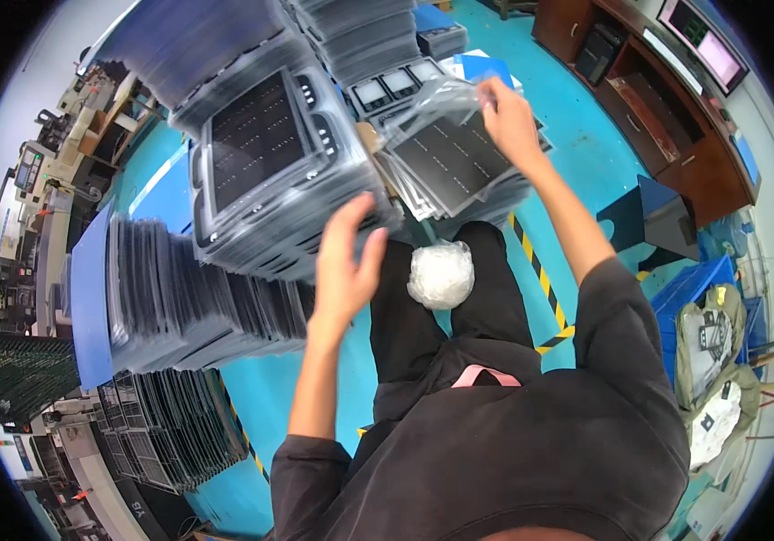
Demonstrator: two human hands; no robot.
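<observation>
Working bare-handed at a packed bench area. Pinching some clear plastic film [446, 97] in the right hand [511, 124], with fingers drawn narrow on its edge, and holding it over the far side of a stack of black panels [455, 167]. Seeing rows of small pale marks across the top panel, plus pale-edged sheets poking out a bit crooked underneath.

Holding the left hand [348, 261] out front, with thumb and fingers wide apart, reaching toward the near right corner of a stack of clear plastic trays [288, 236]. Blurring quite a bit there, so can't tell whether touching or just beside it. Spotting another black panel [256, 142] lying in the top tray.

Also gripping, or maybe just resting, a crumpled ball of clear plastic [441, 275] between the knees of some black pants [410, 338]. Can't tell which.

Looking around: seeing more stacked trays [360, 41] at the back, a blue board [92, 298] standing at the left, and black openwork racks [170, 428] below it. Over right, catching a dark wooden desk [689, 171], a monitor [707, 41] and yellow-and-black floor tape [536, 268] running across a turquoise floor [567, 99].
</observation>
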